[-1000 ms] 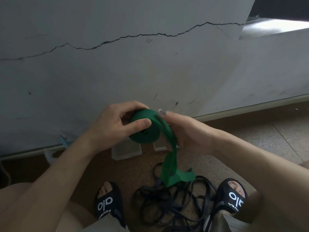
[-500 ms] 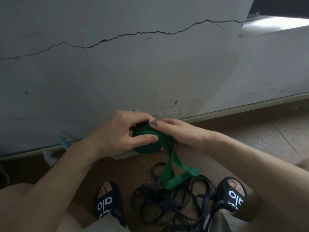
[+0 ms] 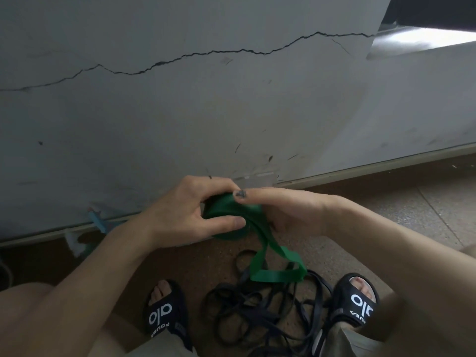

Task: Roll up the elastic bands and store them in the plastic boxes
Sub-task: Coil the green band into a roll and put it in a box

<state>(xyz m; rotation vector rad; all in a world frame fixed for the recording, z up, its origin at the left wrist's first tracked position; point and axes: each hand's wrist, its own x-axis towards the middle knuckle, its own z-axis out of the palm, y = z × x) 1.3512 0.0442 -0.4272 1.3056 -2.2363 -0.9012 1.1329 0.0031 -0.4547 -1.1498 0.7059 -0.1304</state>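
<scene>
1. The left hand [image 3: 185,212] grips the rolled part of the green elastic band [image 3: 231,220]: its thumb lies across the near face of the roll and its fingers curl over the far side.
2. The right hand [image 3: 288,210] holds the same roll from the right, with its thumb laid flat across the top; how its other fingers lie under the band cannot be told.
3. The roll is held in the air in front of the cracked grey wall [image 3: 206,112], above the floor [image 3: 386,215].
4. The band's loose tail hangs from the roll and folds into a loop down to the pile of dark bands [image 3: 257,313].
5. That tangled pile lies on the floor between two black slippers [image 3: 164,315].
6. A clear plastic box [image 3: 260,177] shows only faintly behind the hands, at the foot of the wall.
</scene>
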